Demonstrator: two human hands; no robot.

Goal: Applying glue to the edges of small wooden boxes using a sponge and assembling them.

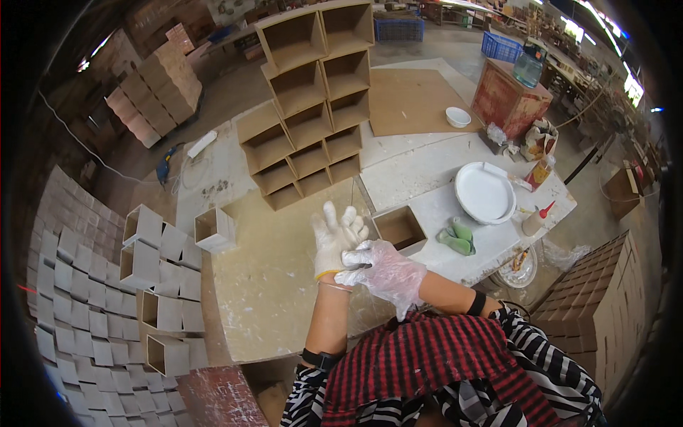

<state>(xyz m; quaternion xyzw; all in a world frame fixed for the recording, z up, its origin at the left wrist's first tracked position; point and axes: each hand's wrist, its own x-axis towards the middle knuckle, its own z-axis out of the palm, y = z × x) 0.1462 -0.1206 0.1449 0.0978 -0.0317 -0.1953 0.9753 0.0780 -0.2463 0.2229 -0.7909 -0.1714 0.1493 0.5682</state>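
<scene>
My left hand [334, 242] wears a white knit glove with a yellow-edged cuff [329, 272]. Its fingers point up and are spread, with nothing held in them. Over my right hand [388, 274] is a thin, clear plastic glove, whitish at the fingertips. The right fingers close on the white glove near the left wrist. Both hands are above the near part of the worktable [263, 285]. Just right of them sits an open-topped cardboard-coloured box [400, 231]. Beyond them rises a stack of open-fronted boxes [309, 107].
At right are a round basin of white liquid [485, 192] with a brush [505, 174] across it, green objects [457, 237] and a red-tipped bottle [538, 219]. A small white bowl [458, 117] lies farther back. Many grey boxes [92, 306] are piled at left; brown boxes [590, 292] stand at right.
</scene>
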